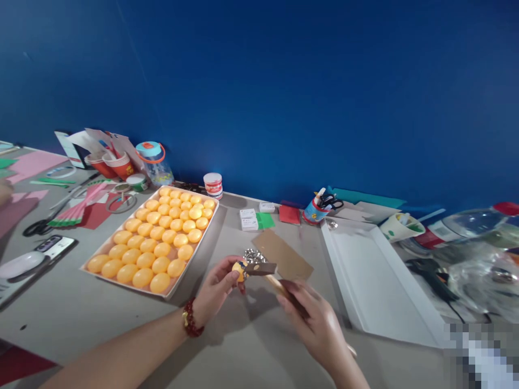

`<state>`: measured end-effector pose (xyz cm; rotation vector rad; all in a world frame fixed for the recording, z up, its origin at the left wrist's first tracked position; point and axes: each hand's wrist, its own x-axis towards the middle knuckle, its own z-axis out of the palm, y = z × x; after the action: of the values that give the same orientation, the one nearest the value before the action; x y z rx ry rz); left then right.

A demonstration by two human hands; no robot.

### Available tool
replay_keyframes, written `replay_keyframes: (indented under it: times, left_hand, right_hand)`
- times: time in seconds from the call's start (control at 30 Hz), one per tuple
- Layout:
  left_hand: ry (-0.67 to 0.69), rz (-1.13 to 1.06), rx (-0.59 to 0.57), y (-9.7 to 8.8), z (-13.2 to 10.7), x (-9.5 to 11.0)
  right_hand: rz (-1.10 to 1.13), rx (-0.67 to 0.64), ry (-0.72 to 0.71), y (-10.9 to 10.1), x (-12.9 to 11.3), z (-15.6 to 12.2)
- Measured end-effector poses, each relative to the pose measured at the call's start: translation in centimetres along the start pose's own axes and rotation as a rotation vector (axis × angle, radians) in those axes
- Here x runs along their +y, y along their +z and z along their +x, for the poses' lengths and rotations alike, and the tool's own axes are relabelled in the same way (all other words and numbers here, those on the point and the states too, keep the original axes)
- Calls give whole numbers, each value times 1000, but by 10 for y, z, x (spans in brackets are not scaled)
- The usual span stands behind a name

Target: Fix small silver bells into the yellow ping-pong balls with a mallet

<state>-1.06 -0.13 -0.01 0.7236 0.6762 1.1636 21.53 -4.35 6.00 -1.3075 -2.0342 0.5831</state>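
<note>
My left hand (219,289) pinches a small orange ball (239,270) with a dark mark on it, held above the grey table. My right hand (314,319) grips the wooden handle of a flat-bladed tool (261,268), whose dark blade touches the ball. Just behind the ball lies a small heap of shiny silver bits (253,255). A tray (97,249) filled with several rows of orange balls (162,237) sits to the left of my hands.
A brown card sheet (284,254) lies behind my hands. A shallow white box (365,275) stands to the right. Cups, a jar (156,162), tape rolls, scissors (38,224), red paper and a pen cup (316,210) line the back and left. Plastic bags sit far right.
</note>
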Motion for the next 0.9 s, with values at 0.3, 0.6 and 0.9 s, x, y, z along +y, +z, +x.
replay_keyframes:
  times: [0.3, 0.6, 0.9]
  left_hand:
    - [1, 3, 23, 1, 2, 4]
    - [-19, -19, 21, 1, 2, 3]
    - [-25, -33, 1, 0, 2, 2]
  right_hand:
    - [-36, -17, 21, 2, 0, 1]
    - [-23, -24, 26, 5, 0, 1]
    - [-41, 13, 5, 6, -2, 1]
